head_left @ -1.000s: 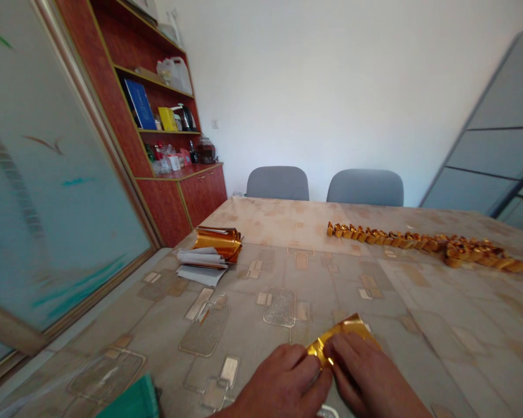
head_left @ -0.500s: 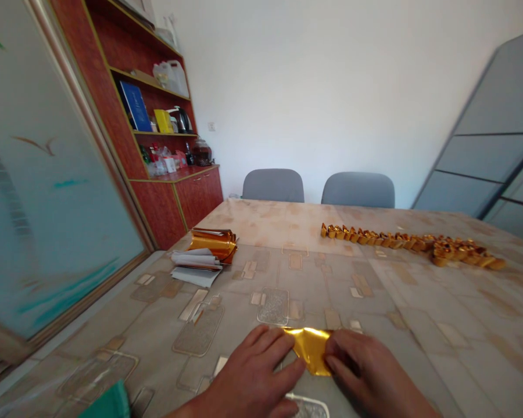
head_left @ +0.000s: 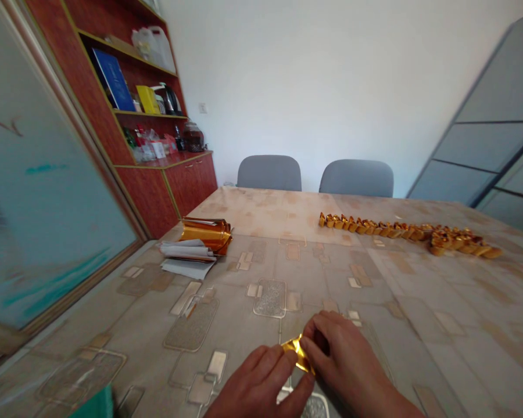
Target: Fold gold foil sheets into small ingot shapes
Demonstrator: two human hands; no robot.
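Observation:
A small piece of gold foil point(head_left: 297, 353) is pinched between my left hand point(head_left: 259, 380) and my right hand point(head_left: 337, 348), near the front of the table. Its fingers press on the foil from both sides, and much of it is hidden. Farther off, a curled stack of gold foil sheets point(head_left: 206, 234) lies on white paper slips point(head_left: 186, 259). A long row of folded gold foil ingots point(head_left: 401, 235) runs across the far right of the table, out of reach of both hands.
The patterned tablecloth point(head_left: 244, 302) covers the table. A green object point(head_left: 96, 403) pokes in at the bottom left edge. Behind the table stand two grey chairs point(head_left: 269, 173) and a red wooden cabinet point(head_left: 165, 191); a glass door point(head_left: 47, 174) is on the left.
The foil has been folded smaller and tighter between my hands, which have moved closer together. The view has shifted slightly, so the table items sit a little lower and to the left.

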